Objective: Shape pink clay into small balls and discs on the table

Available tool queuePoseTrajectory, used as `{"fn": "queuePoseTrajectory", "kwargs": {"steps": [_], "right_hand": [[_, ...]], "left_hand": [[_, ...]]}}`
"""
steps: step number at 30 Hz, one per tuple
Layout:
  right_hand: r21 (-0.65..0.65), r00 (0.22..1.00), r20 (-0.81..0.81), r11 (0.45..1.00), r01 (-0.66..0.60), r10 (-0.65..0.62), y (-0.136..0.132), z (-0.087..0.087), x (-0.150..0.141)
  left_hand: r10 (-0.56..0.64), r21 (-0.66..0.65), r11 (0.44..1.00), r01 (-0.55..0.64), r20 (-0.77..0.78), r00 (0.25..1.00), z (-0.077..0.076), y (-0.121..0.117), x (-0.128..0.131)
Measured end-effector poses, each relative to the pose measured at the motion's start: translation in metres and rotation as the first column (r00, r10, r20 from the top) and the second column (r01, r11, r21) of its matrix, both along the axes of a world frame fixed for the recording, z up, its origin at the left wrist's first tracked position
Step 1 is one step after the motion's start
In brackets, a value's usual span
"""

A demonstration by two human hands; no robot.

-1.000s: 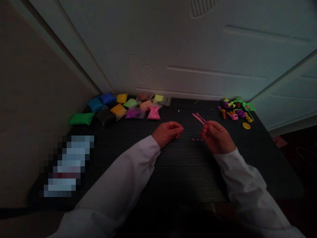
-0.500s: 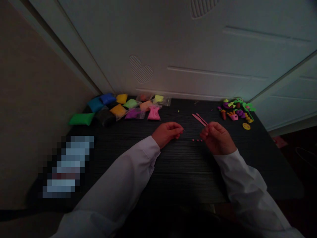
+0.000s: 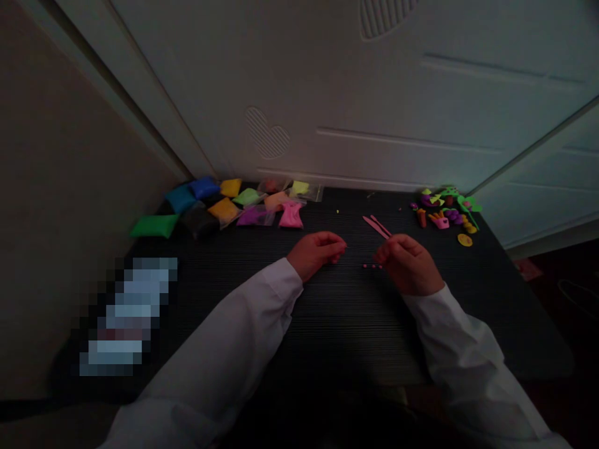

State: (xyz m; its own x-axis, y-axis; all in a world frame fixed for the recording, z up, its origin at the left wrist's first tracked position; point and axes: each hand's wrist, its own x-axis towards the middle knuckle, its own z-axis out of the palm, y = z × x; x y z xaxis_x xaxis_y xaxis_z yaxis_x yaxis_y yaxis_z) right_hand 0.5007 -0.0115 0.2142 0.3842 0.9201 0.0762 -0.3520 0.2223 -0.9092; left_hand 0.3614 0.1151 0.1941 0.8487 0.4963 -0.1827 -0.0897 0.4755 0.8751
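Note:
My left hand [image 3: 318,254] hovers over the dark table with thumb and fingertips pinched together; whatever is between them is too small to make out. To its right, my right hand [image 3: 412,262] is closed with thumb against fingers, and its contents are hidden. Just beyond the right hand lie two pink modelling tools [image 3: 375,226], one blade-shaped and one thin. Between the hands, near the right fingertips, several tiny pink clay balls [image 3: 365,266] sit in a row on the table.
Bags of coloured clay [image 3: 224,211] are grouped at the back left. Small finished clay figures [image 3: 440,218] stand at the back right, with a yellow disc [image 3: 465,240] in front. A blurred-out phone-like slab [image 3: 133,312] lies at the left. A white panel [image 3: 299,81] rises behind the table [image 3: 337,337].
My right hand has shifted slightly toward me and to the left, its fingers curling a little differently. My left hand stays nearly still in its pinch.

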Motion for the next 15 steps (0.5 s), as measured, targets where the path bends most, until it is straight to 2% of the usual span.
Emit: {"fn": "queuePoseTrajectory", "kwargs": {"steps": [7, 11, 15], "right_hand": [[0.032, 0.999, 0.006, 0.999, 0.039, -0.039, 0.001, 0.001, -0.001], [-0.022, 0.996, 0.073, 0.999, 0.05, -0.048, 0.0003, -0.0004, -0.0007], [-0.056, 0.998, 0.047, 0.998, 0.04, -0.037, 0.0, -0.0003, -0.0006]], "left_hand": [[0.008, -0.011, 1.0, -0.008, 0.001, 1.0, -0.0007, 0.0006, 0.0], [0.003, -0.002, 1.0, -0.003, 0.004, 1.0, -0.0007, 0.0007, -0.0001], [0.002, 0.008, 1.0, -0.003, 0.01, 1.0, -0.0012, 0.0008, -0.0002]]}}
